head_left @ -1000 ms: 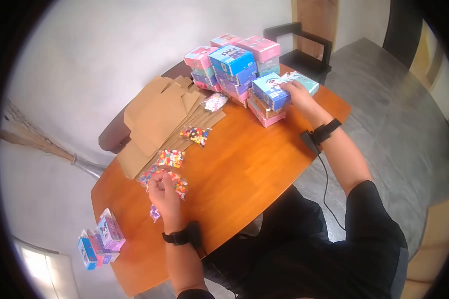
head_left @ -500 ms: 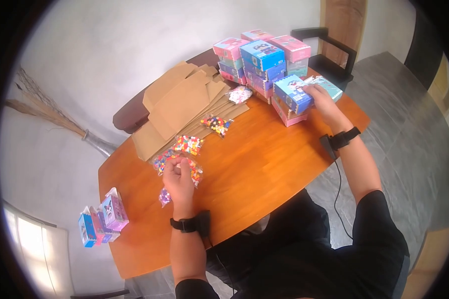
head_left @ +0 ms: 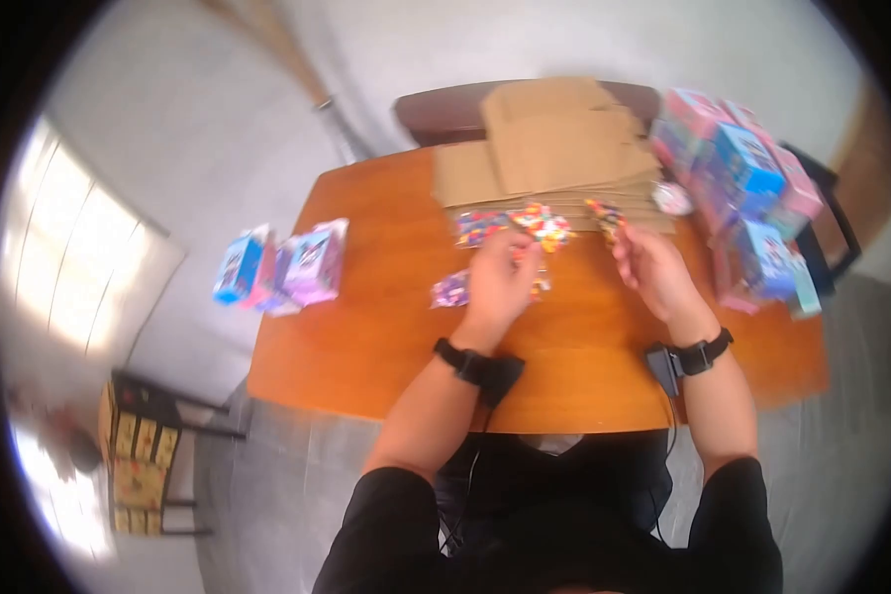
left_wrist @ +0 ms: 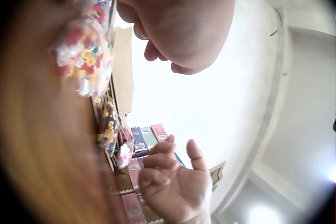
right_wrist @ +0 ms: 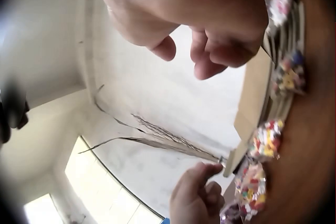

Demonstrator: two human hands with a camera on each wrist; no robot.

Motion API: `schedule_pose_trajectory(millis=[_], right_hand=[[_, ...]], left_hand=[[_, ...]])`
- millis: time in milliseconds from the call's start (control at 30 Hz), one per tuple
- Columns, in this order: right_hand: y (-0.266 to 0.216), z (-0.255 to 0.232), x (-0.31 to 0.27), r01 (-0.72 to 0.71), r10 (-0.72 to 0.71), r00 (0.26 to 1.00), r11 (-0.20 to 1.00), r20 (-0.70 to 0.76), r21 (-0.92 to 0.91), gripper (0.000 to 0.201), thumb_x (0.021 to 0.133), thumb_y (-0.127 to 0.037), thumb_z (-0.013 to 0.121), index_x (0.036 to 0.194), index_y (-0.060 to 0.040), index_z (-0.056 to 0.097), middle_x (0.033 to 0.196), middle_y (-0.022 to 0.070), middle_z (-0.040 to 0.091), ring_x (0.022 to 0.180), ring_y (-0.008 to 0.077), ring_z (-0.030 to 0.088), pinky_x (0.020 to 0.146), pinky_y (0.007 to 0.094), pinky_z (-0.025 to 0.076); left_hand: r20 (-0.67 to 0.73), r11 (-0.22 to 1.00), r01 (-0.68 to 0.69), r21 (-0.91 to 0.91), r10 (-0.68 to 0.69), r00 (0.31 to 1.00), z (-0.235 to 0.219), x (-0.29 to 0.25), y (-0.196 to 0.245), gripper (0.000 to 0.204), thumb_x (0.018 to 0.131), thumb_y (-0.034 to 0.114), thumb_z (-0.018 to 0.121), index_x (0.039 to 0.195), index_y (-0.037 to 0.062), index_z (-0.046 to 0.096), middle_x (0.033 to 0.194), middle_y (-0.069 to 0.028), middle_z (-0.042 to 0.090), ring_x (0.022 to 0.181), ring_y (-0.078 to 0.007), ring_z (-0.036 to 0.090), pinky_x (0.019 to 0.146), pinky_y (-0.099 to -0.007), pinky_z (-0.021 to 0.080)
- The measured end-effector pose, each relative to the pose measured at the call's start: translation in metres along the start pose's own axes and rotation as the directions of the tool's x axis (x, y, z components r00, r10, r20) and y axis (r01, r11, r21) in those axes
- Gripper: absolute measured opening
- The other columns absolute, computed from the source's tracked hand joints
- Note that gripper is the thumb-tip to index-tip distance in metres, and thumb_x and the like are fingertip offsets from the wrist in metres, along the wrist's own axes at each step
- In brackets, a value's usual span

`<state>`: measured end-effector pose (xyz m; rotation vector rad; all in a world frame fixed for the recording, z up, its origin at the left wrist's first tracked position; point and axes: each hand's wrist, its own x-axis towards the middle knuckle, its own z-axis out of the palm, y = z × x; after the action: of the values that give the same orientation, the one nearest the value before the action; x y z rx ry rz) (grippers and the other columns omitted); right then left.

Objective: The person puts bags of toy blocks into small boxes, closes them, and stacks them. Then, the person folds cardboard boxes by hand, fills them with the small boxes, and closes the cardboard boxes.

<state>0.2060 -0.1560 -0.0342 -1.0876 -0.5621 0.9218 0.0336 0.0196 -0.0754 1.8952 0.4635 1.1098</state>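
Note:
My left hand (head_left: 502,279) hovers over clear bags of small coloured pieces, its fingers loosely curled and holding nothing. Around it lie a purple bag (head_left: 451,290), a mixed-colour bag (head_left: 478,228) and a red, yellow and white bag (head_left: 543,226); another bag is partly hidden beneath the hand. Beside a bag with black and yellow pieces (head_left: 604,216) is my right hand (head_left: 660,272). In the left wrist view this right hand (left_wrist: 178,184) shows an empty palm, thumb apart and fingers loosely bent. A white and pink bag (head_left: 672,198) lies beyond it.
Flat brown cardboard pieces (head_left: 554,139) are piled at the table's back. Stacked colourful boxes (head_left: 747,163) stand at the right, a blue box (head_left: 765,259) on the nearer stack. Several opened boxes (head_left: 312,262) stand at the left edge of the wooden table (head_left: 366,337).
My right hand has let go of the blue box on the right stack and come left to the bags. The head view has swung left. My left hand stays over the bags.

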Motion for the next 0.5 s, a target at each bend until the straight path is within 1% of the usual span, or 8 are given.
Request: schedule_pose_trajectory(millis=[33,100,200,267,333,367,433,500], right_hand=[[0.012,-0.001,0.005,-0.075,0.073,0.996,0.997,0.042,0.031,0.019,0.098,-0.027,0.059,0.105,-0.0095,0.061,0.081,-0.0020,0.064,0.066,0.0087,0.059,0.054,0.0213,0.041],[0.027,0.000,0.006,-0.221,0.224,0.973,0.974,-0.056,0.060,0.018,0.098,-0.025,0.059,0.105,-0.0089,0.061,0.082,-0.0004,0.065,0.066,0.0102,0.061,0.054,0.0225,0.044],[0.038,-0.010,0.008,-0.203,0.203,0.979,0.979,0.016,0.000,0.019,0.099,-0.025,0.058,0.106,-0.0084,0.062,0.082,0.0010,0.066,0.069,0.0122,0.063,0.058,0.0251,0.050],[0.042,-0.023,0.014,-0.229,0.227,0.974,0.970,0.024,0.077,0.020,0.099,-0.026,0.058,0.105,-0.0073,0.063,0.084,0.0023,0.066,0.072,0.0140,0.064,0.064,0.0268,0.054],[0.041,-0.026,0.015,-0.245,0.243,0.969,0.966,0.035,0.084,0.020,0.099,-0.026,0.058,0.105,-0.0069,0.063,0.084,0.0026,0.066,0.071,0.0141,0.064,0.064,0.0268,0.054],[0.040,-0.024,0.015,-0.241,0.241,0.970,0.965,0.019,0.105,0.020,0.099,-0.025,0.058,0.105,-0.0065,0.063,0.084,0.0030,0.066,0.071,0.0142,0.064,0.065,0.0267,0.054],[0.040,-0.023,0.014,-0.247,0.245,0.969,0.963,0.031,0.104,0.021,0.098,-0.025,0.059,0.105,-0.0059,0.063,0.084,0.0028,0.066,0.072,0.0142,0.064,0.064,0.0265,0.054],[0.040,-0.023,0.016,-0.237,0.239,0.971,0.967,-0.008,0.098,0.021,0.098,-0.026,0.059,0.105,-0.0065,0.062,0.084,0.0025,0.065,0.072,0.0143,0.064,0.064,0.0266,0.054]], left_hand=[[-0.001,0.999,-0.024,0.027,0.024,1.000,-0.002,-0.001,0.004,0.011,0.091,0.012,0.068,0.093,0.0020,0.064,0.081,-0.0082,0.066,0.068,-0.0147,0.064,0.061,-0.0283,0.050],[-0.023,0.991,-0.109,0.081,0.111,0.993,-0.002,0.003,0.005,0.011,0.090,0.011,0.068,0.094,0.0017,0.064,0.082,-0.0072,0.066,0.072,-0.0136,0.064,0.063,-0.0282,0.050],[-0.076,0.978,-0.155,0.137,0.166,0.983,-0.001,0.003,0.003,0.014,0.088,0.013,0.070,0.094,0.0012,0.064,0.087,-0.0105,0.067,0.079,-0.0185,0.066,0.068,-0.0314,0.051],[-0.105,0.976,-0.152,0.153,0.169,0.980,-0.009,0.005,0.014,0.017,0.087,0.013,0.071,0.095,0.0007,0.064,0.091,-0.0123,0.067,0.083,-0.0216,0.066,0.071,-0.0327,0.052],[-0.157,0.985,-0.020,0.170,0.047,0.986,-0.020,0.010,0.026,0.026,0.085,0.017,0.074,0.104,0.0011,0.065,0.104,-0.0149,0.067,0.092,-0.0278,0.066,0.079,-0.0355,0.053],[-0.173,0.983,-0.019,0.185,0.052,0.984,-0.031,0.019,0.018,0.026,0.085,0.017,0.074,0.104,0.0011,0.065,0.104,-0.0149,0.067,0.092,-0.0278,0.066,0.079,-0.0355,0.053],[-0.214,0.942,0.179,0.282,-0.121,0.969,-0.060,0.045,-0.004,0.044,0.083,0.031,0.075,0.116,0.0034,0.064,0.115,-0.0173,0.065,0.103,-0.0335,0.064,0.090,-0.0396,0.051],[-0.262,0.777,0.318,0.543,-0.204,0.943,-0.107,0.062,0.016,0.060,0.080,0.045,0.073,0.124,0.0051,0.062,0.124,-0.0174,0.062,0.115,-0.0343,0.059,0.101,-0.0435,0.045]])
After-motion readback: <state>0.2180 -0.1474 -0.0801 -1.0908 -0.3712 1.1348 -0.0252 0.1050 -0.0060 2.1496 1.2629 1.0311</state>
